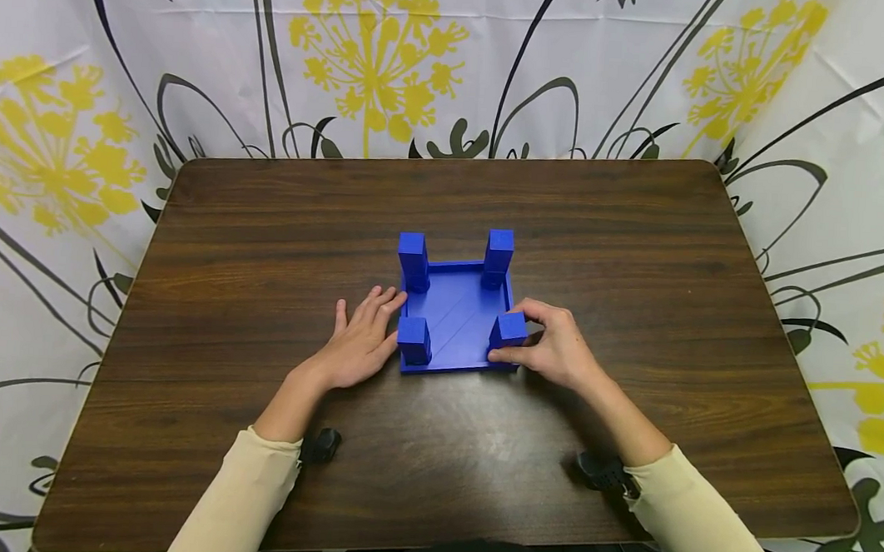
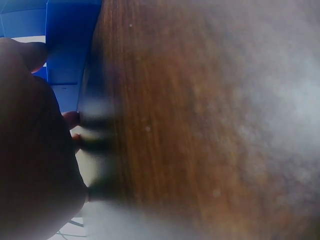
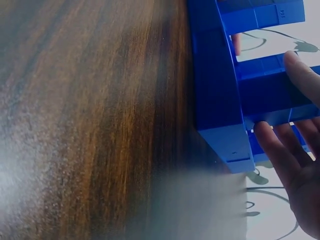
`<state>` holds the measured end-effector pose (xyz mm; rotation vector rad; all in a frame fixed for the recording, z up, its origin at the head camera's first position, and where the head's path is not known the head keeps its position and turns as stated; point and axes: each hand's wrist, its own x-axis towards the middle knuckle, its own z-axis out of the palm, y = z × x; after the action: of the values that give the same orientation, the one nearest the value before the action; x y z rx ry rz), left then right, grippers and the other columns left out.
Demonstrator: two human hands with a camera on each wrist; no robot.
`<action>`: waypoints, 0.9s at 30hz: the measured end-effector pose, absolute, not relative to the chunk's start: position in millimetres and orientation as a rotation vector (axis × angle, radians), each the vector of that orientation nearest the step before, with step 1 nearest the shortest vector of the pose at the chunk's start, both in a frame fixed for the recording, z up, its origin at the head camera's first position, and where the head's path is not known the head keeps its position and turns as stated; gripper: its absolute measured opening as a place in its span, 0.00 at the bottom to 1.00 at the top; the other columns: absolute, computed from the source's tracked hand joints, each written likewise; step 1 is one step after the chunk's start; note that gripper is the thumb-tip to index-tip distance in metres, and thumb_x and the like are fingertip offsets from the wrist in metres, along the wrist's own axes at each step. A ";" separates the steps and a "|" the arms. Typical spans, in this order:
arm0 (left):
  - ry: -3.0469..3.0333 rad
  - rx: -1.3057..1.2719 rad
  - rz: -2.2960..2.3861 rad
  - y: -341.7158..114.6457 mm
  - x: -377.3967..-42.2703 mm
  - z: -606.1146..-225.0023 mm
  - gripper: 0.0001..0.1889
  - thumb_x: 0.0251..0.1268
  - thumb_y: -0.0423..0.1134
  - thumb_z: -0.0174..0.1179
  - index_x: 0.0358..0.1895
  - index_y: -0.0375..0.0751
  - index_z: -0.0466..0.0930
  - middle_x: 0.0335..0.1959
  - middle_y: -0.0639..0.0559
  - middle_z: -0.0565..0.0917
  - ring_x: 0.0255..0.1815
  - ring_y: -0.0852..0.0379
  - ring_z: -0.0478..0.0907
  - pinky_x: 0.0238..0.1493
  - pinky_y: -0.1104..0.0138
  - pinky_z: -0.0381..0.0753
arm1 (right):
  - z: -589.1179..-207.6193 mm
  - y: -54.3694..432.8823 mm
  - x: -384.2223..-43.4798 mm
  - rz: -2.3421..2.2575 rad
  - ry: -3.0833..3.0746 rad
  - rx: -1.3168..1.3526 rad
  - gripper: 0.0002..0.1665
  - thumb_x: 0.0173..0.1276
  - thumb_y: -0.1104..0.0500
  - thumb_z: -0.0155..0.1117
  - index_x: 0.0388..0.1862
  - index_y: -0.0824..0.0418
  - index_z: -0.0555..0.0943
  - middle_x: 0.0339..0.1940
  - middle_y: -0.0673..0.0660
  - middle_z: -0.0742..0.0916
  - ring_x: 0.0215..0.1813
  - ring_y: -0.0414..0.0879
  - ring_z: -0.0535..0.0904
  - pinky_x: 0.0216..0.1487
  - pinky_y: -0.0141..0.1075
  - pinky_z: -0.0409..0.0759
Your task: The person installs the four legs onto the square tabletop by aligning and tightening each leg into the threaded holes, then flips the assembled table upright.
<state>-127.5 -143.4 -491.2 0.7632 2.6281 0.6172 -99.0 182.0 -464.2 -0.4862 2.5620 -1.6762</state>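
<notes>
A square blue tray with a low rim lies on the table, and an upright blue post stands at each corner. My right hand grips the near right post between thumb and fingers. In the right wrist view the thumb and fingers lie on opposite sides of that post. My left hand lies with fingers extended along the tray's left side, its fingertips at the rim. Its thumb side is close to the near left post; the left wrist view is too dark to confirm contact.
The far left post and far right post rise from the tray's back corners. The brown wooden table has rounded corners. A white curtain with yellow and dark plant prints hangs behind the table and along its sides.
</notes>
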 end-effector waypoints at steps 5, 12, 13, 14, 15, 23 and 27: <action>2.631 0.760 0.615 -142.9 -127.7 -490.7 0.33 0.80 0.59 0.30 0.80 0.48 0.39 0.79 0.43 0.42 0.79 0.43 0.31 0.64 0.32 0.24 | -464.2 181.2 -98.8 -1.686 2.552 -0.453 0.23 0.41 0.59 0.87 0.33 0.57 0.80 0.30 0.50 0.83 0.36 0.44 0.79 0.36 0.37 0.84; 2.630 0.761 0.612 -143.1 -127.5 -490.5 0.33 0.80 0.58 0.30 0.80 0.49 0.39 0.79 0.42 0.42 0.79 0.43 0.31 0.64 0.32 0.24 | -463.8 180.8 -99.5 -1.662 2.542 -0.433 0.24 0.42 0.58 0.86 0.32 0.57 0.79 0.30 0.50 0.82 0.35 0.43 0.80 0.35 0.36 0.83; 2.630 0.762 0.612 -143.1 -127.5 -490.4 0.33 0.80 0.58 0.30 0.80 0.49 0.39 0.79 0.43 0.42 0.79 0.43 0.31 0.64 0.32 0.24 | -463.7 181.0 -99.7 -1.655 2.542 -0.437 0.24 0.42 0.58 0.86 0.32 0.57 0.79 0.30 0.50 0.82 0.35 0.43 0.80 0.35 0.37 0.83; 2.631 0.763 0.611 -143.2 -127.6 -490.3 0.33 0.80 0.58 0.30 0.80 0.49 0.39 0.79 0.43 0.42 0.79 0.43 0.31 0.64 0.32 0.24 | -463.8 181.2 -99.9 -1.644 2.545 -0.448 0.24 0.42 0.57 0.86 0.33 0.57 0.79 0.30 0.50 0.82 0.35 0.43 0.80 0.35 0.37 0.83; 2.631 0.762 0.610 -143.3 -127.7 -490.4 0.33 0.80 0.58 0.30 0.80 0.49 0.39 0.79 0.43 0.42 0.79 0.43 0.31 0.64 0.32 0.24 | -464.1 181.4 -100.1 -1.633 2.549 -0.460 0.24 0.43 0.57 0.86 0.33 0.56 0.78 0.31 0.49 0.82 0.35 0.43 0.80 0.35 0.38 0.83; 2.634 0.761 0.601 -143.3 -127.6 -490.3 0.33 0.80 0.58 0.29 0.80 0.49 0.38 0.80 0.43 0.41 0.79 0.44 0.31 0.65 0.33 0.24 | -465.1 183.1 -99.7 -1.512 2.627 -0.565 0.29 0.43 0.54 0.86 0.42 0.55 0.80 0.38 0.49 0.85 0.38 0.45 0.83 0.37 0.43 0.83; 2.637 0.763 0.603 -143.0 -127.9 -491.3 0.33 0.80 0.58 0.29 0.80 0.48 0.39 0.79 0.43 0.42 0.79 0.43 0.31 0.64 0.32 0.24 | -465.6 185.7 -99.9 -1.465 2.624 -0.600 0.34 0.44 0.54 0.85 0.51 0.58 0.81 0.48 0.51 0.85 0.42 0.46 0.82 0.39 0.44 0.83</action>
<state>-127.9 -143.0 -491.3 0.7626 2.6370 0.6035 -99.9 185.7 -465.6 -0.6003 2.6236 -1.4654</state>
